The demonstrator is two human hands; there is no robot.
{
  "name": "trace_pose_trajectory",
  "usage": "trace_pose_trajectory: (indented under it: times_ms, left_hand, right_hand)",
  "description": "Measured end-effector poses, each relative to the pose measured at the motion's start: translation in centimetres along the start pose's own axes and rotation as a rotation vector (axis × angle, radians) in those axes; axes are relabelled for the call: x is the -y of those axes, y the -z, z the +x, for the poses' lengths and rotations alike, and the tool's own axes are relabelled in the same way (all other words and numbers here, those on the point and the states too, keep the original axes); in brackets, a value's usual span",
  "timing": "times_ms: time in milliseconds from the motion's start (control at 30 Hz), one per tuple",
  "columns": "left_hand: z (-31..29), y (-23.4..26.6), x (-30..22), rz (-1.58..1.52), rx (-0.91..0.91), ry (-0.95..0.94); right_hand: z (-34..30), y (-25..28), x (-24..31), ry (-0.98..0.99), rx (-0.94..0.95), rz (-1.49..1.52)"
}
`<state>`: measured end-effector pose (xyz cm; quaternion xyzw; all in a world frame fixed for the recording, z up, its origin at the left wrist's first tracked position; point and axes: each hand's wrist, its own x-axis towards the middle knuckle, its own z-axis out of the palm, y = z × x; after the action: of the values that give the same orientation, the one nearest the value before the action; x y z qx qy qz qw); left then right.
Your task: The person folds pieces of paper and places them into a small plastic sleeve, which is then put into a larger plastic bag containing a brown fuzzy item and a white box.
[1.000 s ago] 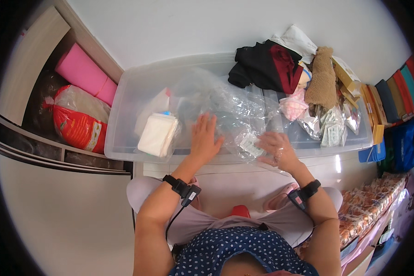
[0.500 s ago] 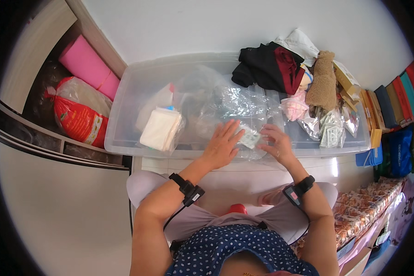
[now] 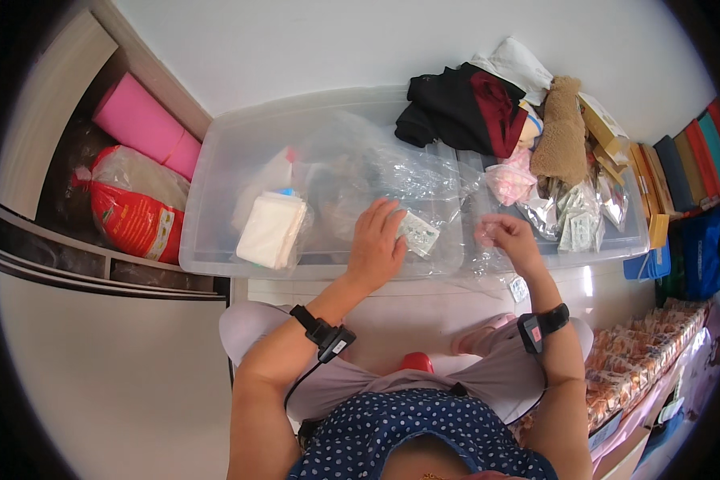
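Note:
A crinkled clear plastic bag (image 3: 424, 178) lies spread across the see-through plastic bin lid. My left hand (image 3: 374, 250) rests on the plastic, palm down with fingers extended, beside a small white-and-green printed packet (image 3: 418, 233). My right hand (image 3: 514, 242) is apart to the right, thumb and fingers pinched on a thin edge of clear plastic. Below that hand, near the front edge, shows a small white printed piece (image 3: 518, 289); whether it hangs in the plastic or lies on the floor I cannot tell.
A stack of cream folded sheets in plastic (image 3: 272, 230) lies left on the large clear bin (image 3: 216, 152). Black-and-maroon clothing (image 3: 464, 112), a brown fluffy roll (image 3: 562, 132) and silver packets (image 3: 582, 218) crowd the right. A red bag (image 3: 132, 210) and pink roll (image 3: 148, 124) fill the left cupboard.
My right hand has moved right, away from the packet, drawing clear plastic with it. The left hand has shifted slightly left. The small white piece near the front edge has come into view.

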<state>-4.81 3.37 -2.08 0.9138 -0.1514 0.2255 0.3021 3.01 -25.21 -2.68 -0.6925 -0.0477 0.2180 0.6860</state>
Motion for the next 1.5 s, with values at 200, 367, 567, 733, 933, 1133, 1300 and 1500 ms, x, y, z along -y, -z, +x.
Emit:
trace_pose_trajectory:
  times_ms: [200,367,567,733,933,1133,1300,1500]
  left_hand:
    - [0.5,-1.2,-0.8,0.069,0.116,-0.107]
    - [-0.2,-2.1,0.0,0.161,0.233,-0.057]
    - [0.3,-1.7,1.8,0.015,0.1,-0.057]
    - [0.2,0.2,3.9,0.305,-0.171,0.263]
    - [-2.3,0.9,6.4,0.013,-0.116,0.599]
    - [-2.2,4.6,3.4,-0.132,0.227,0.791]
    - [-2.0,3.3,5.3,-0.011,-0.153,0.455]
    - [2.7,1.0,6.5,-0.206,-0.218,0.576]
  right_hand:
    - [0.1,-1.6,0.7,0.441,-0.171,-0.647]
    - [0.4,-0.3,2.9,0.522,-0.514,-0.654]
    - [2.0,-0.7,3.9,0.865,-0.382,-1.086]
    - [2.6,0.4,3.6,0.785,-0.491,-1.025]
    - [3.0,-2.6,5.6,0.912,-0.355,-0.976]
    - [2.9,-3.3,4.0,0.694,-0.127,-1.397]
    - [2.6,-5.5,4.5,0.774,-0.273,-1.294]
    - [3.3,-3.1,3.2,0.592,-0.518,-0.879]
